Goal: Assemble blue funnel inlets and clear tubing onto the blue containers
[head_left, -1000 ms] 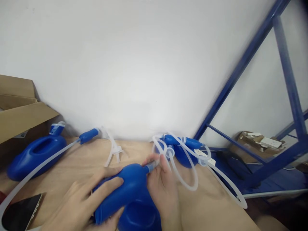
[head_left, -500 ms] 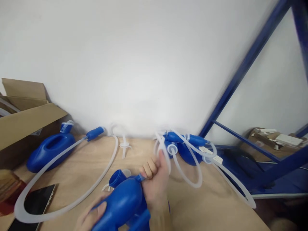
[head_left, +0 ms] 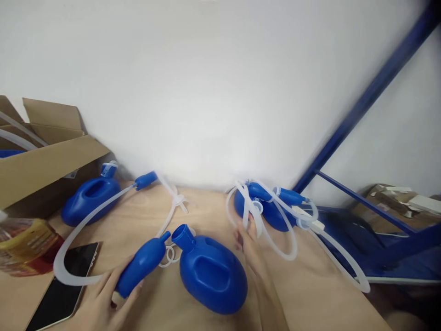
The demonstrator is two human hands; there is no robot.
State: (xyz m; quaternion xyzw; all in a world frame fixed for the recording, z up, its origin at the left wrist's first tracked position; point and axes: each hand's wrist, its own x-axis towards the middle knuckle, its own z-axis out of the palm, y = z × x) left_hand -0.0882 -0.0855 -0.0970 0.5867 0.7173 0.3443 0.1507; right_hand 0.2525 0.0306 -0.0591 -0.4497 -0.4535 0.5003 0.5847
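Blue plastic sits within the grasp of the left hand [head_left: 99, 305]: a tapered piece [head_left: 143, 259], fingers curled round its wide, pale-ended base, narrow nozzle exposed. Its long axis runs diagonally, base toward the wearer's lower left, nozzle directed up and to the right, away from the body. The right hand [head_left: 250, 236] is extended farther forward, fingers partly curled at the translucent tubing [head_left: 245, 211]; whether they are closed on a strand cannot be told. Reference relation: the tubing lies forward and right of the tapered piece, along the general direction of its nozzle; the right hand is at the tubing, the left well apart from it. Between the hands, a blue bottle [head_left: 213, 273] lies with its open neck toward the upper left, near the nozzle. Outward to the right, further blue bottles [head_left: 277, 218] lie under tangled tubing against the wall [head_left: 206, 92]. Outward to the left are a phone [head_left: 65, 294], partly crossed by a tube [head_left: 64, 257], a jar with reddish contents [head_left: 31, 250], a second blue bottle [head_left: 93, 200] and an open cardboard box [head_left: 51, 168].
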